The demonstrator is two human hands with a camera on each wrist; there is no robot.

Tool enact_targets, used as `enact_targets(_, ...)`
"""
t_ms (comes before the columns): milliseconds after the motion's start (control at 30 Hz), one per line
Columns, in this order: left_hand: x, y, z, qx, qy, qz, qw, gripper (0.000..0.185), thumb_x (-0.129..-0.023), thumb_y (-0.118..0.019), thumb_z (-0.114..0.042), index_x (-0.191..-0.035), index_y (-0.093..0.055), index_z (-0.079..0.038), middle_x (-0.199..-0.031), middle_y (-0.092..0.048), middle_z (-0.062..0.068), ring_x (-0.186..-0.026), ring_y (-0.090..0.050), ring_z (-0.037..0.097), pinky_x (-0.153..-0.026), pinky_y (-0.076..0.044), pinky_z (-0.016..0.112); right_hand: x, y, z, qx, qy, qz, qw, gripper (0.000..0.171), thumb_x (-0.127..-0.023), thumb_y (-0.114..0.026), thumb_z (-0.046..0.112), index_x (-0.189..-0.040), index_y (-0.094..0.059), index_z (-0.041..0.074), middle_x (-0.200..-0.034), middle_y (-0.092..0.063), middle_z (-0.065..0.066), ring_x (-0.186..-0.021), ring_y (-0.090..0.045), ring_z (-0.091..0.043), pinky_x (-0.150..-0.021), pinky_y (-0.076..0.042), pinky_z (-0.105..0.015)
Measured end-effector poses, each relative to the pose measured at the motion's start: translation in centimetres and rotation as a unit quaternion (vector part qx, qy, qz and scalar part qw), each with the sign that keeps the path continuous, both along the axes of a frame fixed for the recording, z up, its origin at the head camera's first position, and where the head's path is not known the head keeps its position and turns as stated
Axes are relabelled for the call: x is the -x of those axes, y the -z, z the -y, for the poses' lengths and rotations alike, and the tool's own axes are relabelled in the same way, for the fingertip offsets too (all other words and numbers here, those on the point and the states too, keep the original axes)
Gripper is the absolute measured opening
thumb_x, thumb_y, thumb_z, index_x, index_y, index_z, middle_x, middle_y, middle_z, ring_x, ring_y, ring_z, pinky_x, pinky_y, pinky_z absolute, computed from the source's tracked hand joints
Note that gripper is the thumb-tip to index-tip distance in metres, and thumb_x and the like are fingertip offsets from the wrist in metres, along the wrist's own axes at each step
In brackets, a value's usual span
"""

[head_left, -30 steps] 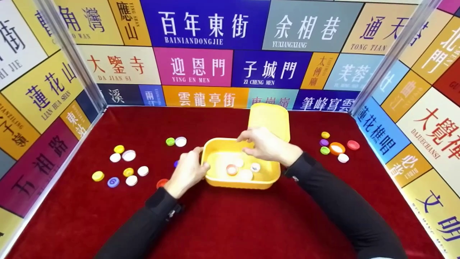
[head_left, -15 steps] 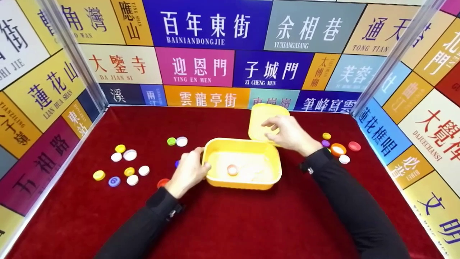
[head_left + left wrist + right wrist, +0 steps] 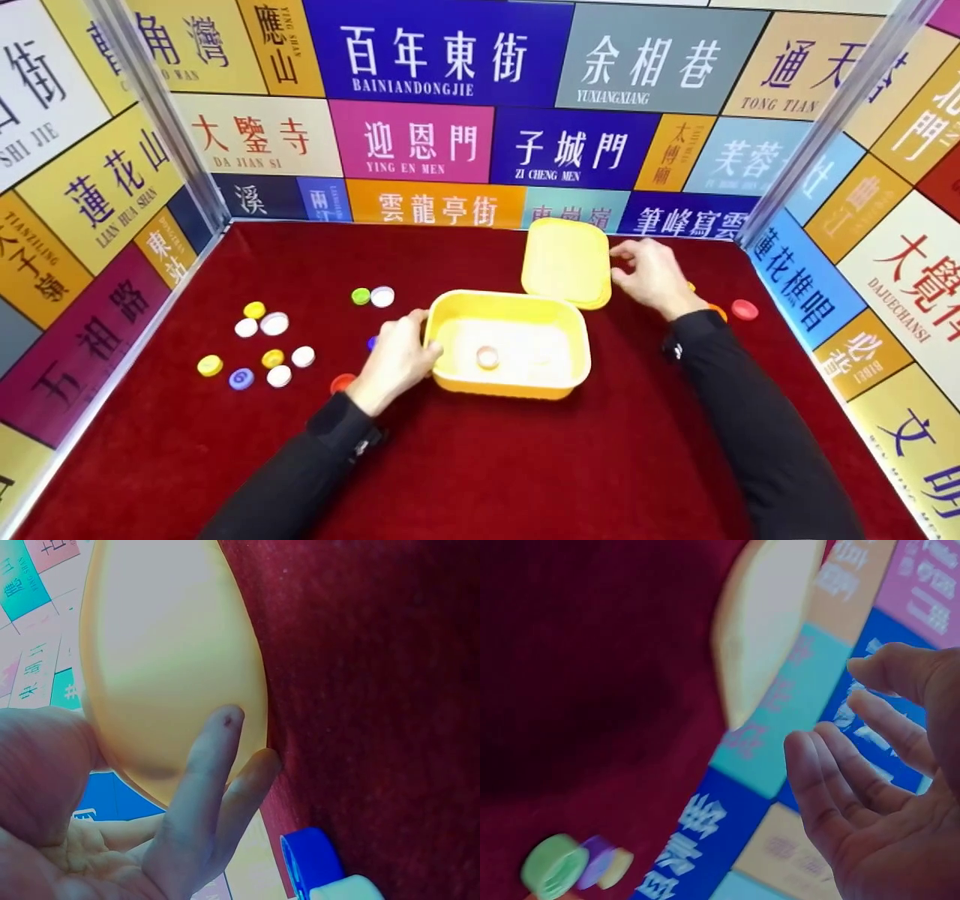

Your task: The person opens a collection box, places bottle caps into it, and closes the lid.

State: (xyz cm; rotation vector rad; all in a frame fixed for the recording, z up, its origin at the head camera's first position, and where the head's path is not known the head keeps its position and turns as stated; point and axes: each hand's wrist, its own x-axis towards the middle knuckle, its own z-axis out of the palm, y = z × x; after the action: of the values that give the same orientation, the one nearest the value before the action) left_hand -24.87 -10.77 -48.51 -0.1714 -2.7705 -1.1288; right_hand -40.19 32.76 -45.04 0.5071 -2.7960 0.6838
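Note:
My left hand [image 3: 397, 356] grips the left wall of a yellow plastic box [image 3: 510, 391] in the head view, thumb at the rim. The left wrist view shows its fingers [image 3: 199, 780] against the box's outer side. One orange-rimmed bottle cap [image 3: 487, 357] lies inside the box; glare washes out the paler shapes beside it. My right hand [image 3: 654, 276] hovers beside the right edge of a yellow lid [image 3: 566, 262], holding nothing. In the right wrist view its fingers [image 3: 840, 772] are loosely bent and apart. It partly hides the caps behind it.
Several loose caps [image 3: 273, 358] are scattered left on the red cloth. A green cap [image 3: 361, 296] and a white cap [image 3: 382, 297] sit behind my left hand. A red cap [image 3: 745, 309] lies at right. Panels printed with characters [image 3: 420, 142] wall in three sides.
My right hand has moved right, from above the box, across the lid, to beyond its right edge. The left hand has kept its grip on the box.

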Motion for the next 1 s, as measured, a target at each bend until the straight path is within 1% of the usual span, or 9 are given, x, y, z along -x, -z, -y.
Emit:
enact_targets(100, 0.0, 0.0, 0.0, 0.002, 0.0, 0.004, 1.0, 0.052, -0.101, -0.079, -0.009, -0.15, -0.071, 0.007, -0.13, -0.084, 0.026, -0.101, -0.082, 0.035, -0.093, -0.07, 0.046, 0.4, 0.7, -1.7, 0.002, 0.026, 0.004, 1.0, 0.04, -0.101, -0.077, 0.009, -0.138, -0.078, -0.008, -0.133, -0.08, -0.034, -0.12, -0.071, -0.053, -0.111, -0.056, -0.068)
enact_targets(200, -0.1, 0.0, 0.0, 0.002, -0.002, 0.008, 1.0, 0.052, -0.101, -0.079, -0.009, -0.15, -0.071, 0.007, -0.13, -0.084, 0.026, -0.101, -0.082, 0.035, -0.093, -0.07, 0.046, 0.9, 1.4, -3.3, 0.0, 0.058, 0.017, 0.998, 0.045, -0.101, -0.075, 0.01, -0.142, -0.075, -0.009, -0.138, -0.075, -0.037, -0.127, -0.064, -0.054, -0.115, -0.052, -0.069)
enact_targets(267, -0.1, 0.1, 0.1, 0.0, -0.004, 0.009, 1.0, 0.052, -0.101, -0.079, -0.009, -0.149, -0.071, 0.007, -0.131, -0.084, 0.026, -0.101, -0.082, 0.035, -0.093, -0.071, 0.046, 1.1, 1.8, -4.2, -0.002, 0.077, 0.025, 0.997, 0.048, -0.102, -0.074, 0.012, -0.145, -0.073, -0.01, -0.14, -0.071, -0.04, -0.13, -0.061, -0.056, -0.118, -0.05, -0.07)
enact_targets(400, -0.1, 0.2, 0.1, 0.0, -0.006, 0.011, 0.9999, 0.051, -0.101, -0.079, -0.009, -0.149, -0.071, 0.007, -0.131, -0.084, 0.026, -0.102, -0.082, 0.035, -0.094, -0.071, 0.046, 1.3, 2.3, -5.8, -0.006, 0.1, 0.041, 0.994, 0.053, -0.102, -0.073, 0.015, -0.148, -0.069, -0.011, -0.143, -0.065, -0.044, -0.134, -0.057, -0.059, -0.12, -0.049, -0.074)
enact_targets(633, -0.1, 0.1, 0.0, 0.0, -0.007, 0.014, 0.9999, 0.051, -0.101, -0.079, -0.009, -0.149, -0.071, 0.007, -0.129, -0.084, 0.025, -0.097, -0.082, 0.033, -0.089, -0.07, 0.044, 2.0, 3.4, -8.2, -0.021, 0.103, 0.072, 0.992, 0.06, -0.104, -0.073, 0.016, -0.155, -0.062, -0.015, -0.152, -0.062, -0.047, -0.144, -0.054, -0.065, -0.129, -0.043, -0.075)
enact_targets(800, -0.1, 0.1, 0.0, -0.001, -0.006, 0.017, 0.9998, 0.051, -0.102, -0.079, -0.01, -0.149, -0.071, 0.006, -0.127, -0.084, 0.024, -0.095, -0.081, 0.031, -0.087, -0.07, 0.042, 2.0, 4.2, -9.2, -0.037, 0.105, 0.091, 0.99, 0.06, -0.105, -0.072, 0.016, -0.155, -0.062, -0.015, -0.156, -0.061, -0.046, -0.151, -0.053, -0.067, -0.131, -0.042, -0.075)
enact_targets(900, -0.1, 0.1, 0.1, 0.001, -0.003, 0.009, 1.0, 0.05, -0.101, -0.079, -0.009, -0.148, -0.072, 0.007, -0.123, -0.085, 0.024, -0.093, -0.08, 0.031, -0.085, -0.069, 0.042, 2.0, 4.6, -9.4, -0.041, 0.108, 0.088, 0.989, 0.055, -0.103, -0.07, 0.014, -0.15, -0.067, -0.014, -0.153, -0.065, -0.044, -0.149, -0.056, -0.066, -0.129, -0.044, -0.074)
enact_targets(1000, -0.1, 0.0, 0.1, 0.005, 0.0, 0.001, 1.0, 0.048, -0.1, -0.078, -0.008, -0.146, -0.072, 0.008, -0.118, -0.085, 0.024, -0.09, -0.079, 0.032, -0.083, -0.068, 0.042, 2.1, 4.7, -9.4, -0.028, 0.114, 0.078, 0.99, 0.047, -0.101, -0.07, 0.01, -0.142, -0.074, -0.011, -0.142, -0.073, -0.04, -0.139, -0.064, -0.062, -0.122, -0.05, -0.073)
